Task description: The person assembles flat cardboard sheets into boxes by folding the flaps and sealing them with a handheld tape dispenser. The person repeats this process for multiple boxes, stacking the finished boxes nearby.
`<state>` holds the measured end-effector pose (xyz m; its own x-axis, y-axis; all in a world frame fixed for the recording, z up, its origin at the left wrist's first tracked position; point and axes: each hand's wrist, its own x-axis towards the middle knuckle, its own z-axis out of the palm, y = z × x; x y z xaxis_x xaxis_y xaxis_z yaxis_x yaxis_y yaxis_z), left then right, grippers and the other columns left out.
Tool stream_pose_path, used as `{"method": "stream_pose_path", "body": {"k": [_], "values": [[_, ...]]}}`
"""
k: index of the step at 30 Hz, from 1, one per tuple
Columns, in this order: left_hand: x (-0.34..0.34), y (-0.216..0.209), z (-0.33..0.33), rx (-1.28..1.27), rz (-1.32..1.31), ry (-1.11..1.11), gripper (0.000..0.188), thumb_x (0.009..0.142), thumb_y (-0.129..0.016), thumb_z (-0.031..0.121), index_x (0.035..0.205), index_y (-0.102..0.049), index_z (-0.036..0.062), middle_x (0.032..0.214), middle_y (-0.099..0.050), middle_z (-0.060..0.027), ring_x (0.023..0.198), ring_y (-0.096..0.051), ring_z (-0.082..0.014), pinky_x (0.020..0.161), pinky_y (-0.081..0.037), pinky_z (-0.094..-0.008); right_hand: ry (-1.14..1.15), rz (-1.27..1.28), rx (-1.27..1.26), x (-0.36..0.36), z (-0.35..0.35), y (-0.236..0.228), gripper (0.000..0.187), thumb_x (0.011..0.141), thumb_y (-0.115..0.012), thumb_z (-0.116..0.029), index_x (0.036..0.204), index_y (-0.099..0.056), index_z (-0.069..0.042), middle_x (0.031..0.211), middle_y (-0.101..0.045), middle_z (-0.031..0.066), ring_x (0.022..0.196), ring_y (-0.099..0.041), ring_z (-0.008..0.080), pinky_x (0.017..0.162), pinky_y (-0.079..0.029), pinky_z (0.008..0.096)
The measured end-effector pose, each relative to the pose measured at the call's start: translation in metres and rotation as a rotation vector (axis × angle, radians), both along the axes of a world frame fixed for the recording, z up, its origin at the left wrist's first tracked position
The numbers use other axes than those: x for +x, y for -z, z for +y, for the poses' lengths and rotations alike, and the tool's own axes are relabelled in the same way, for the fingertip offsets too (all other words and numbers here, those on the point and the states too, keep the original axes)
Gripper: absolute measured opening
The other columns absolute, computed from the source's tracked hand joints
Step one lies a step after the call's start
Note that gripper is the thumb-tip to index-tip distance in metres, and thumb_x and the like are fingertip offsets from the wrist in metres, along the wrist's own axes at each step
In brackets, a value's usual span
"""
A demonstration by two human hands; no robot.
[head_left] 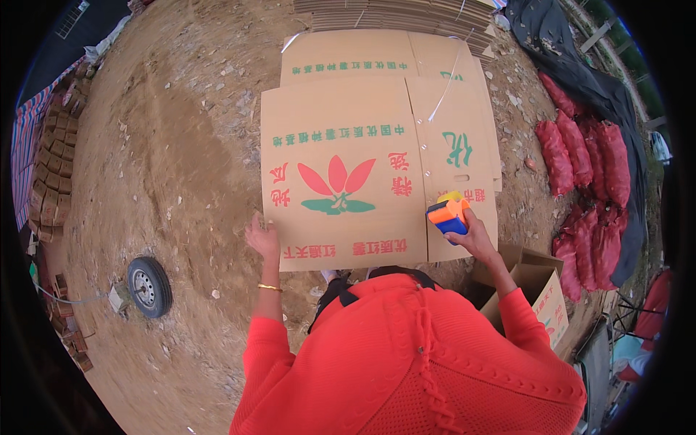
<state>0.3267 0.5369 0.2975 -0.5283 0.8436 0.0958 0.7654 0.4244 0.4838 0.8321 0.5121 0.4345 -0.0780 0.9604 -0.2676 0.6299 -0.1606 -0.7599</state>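
A flat, unfolded cardboard carton (344, 239) with red and green printing lies in front of me, on top of other flat cartons (348, 51). My right hand (475, 238) is wrapped round an orange and blue tape dispenser (448, 216) with a yellow part at its far side, over the carton's right panel. At the carton's left edge is my left hand (261, 238), its fingers apart and holding nothing. Whether its fingertips touch the cardboard I cannot tell.
An open carton (547, 293) stands by my right elbow. Red mesh sacks (580, 156) lie at the right beside a dark sheet (558, 43). Bundled flat cardboard (399, 16) is at the far end. A wheel (149, 287) and stacked boxes (54, 174) are on the left.
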Motion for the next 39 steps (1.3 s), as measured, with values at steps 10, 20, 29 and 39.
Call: {"method": "stream_pose_path", "body": {"k": [10,20,29,39], "values": [[0.18,-0.12,0.02,-0.117,-1.196,0.67,0.044,0.087,-0.067,0.021,0.125,-0.055,0.0034,0.109,-0.06,-0.0064,0.102,-0.055,-0.0131,0.089,-0.044,-0.0288,-0.406,0.019,0.03,-0.073,0.034,-0.02,0.055,0.069,-0.081,-0.029,0.101,-0.046,-0.001,0.09,-0.058,0.0221,0.085,-0.059,0.0389,0.074,-0.047,0.0409],[0.131,-0.096,0.005,-0.065,-1.321,0.436,0.007,0.087,-0.065,0.008,0.086,-0.064,0.0004,0.08,-0.064,0.0004,0.074,-0.056,-0.0046,0.069,-0.048,-0.0212,-0.511,0.092,-0.26,-0.147,0.061,-0.026,0.064,0.067,-0.081,-0.039,0.107,-0.05,0.0,0.084,-0.063,0.0191,0.078,-0.065,0.0305,0.071,-0.05,0.0366],[0.05,-0.065,0.01,0.102,-1.202,0.114,0.007,0.084,-0.065,0.002,0.077,-0.063,-0.0003,0.071,-0.059,0.0023,0.066,-0.052,-0.0041,0.062,-0.045,-0.0215,-0.616,-0.112,-0.409,-0.258,0.105,-0.035,0.059,0.07,-0.077,-0.04,0.105,-0.056,0.002,0.083,-0.063,0.0158,0.076,-0.064,0.0234,0.071,-0.049,0.0336],[-0.105,0.031,0.02,0.16,-1.215,-0.312,0.01,0.08,-0.07,0.009,0.078,-0.066,-0.0005,0.068,-0.059,0.0017,0.062,-0.049,-0.0058,0.058,-0.041,-0.0233,-0.641,-0.289,-0.595,-0.334,0.147,-0.04,0.053,0.071,-0.076,-0.04,0.095,-0.058,0.004,0.079,-0.062,0.0136,0.073,-0.062,0.0176,0.068,-0.049,0.0318]]}}
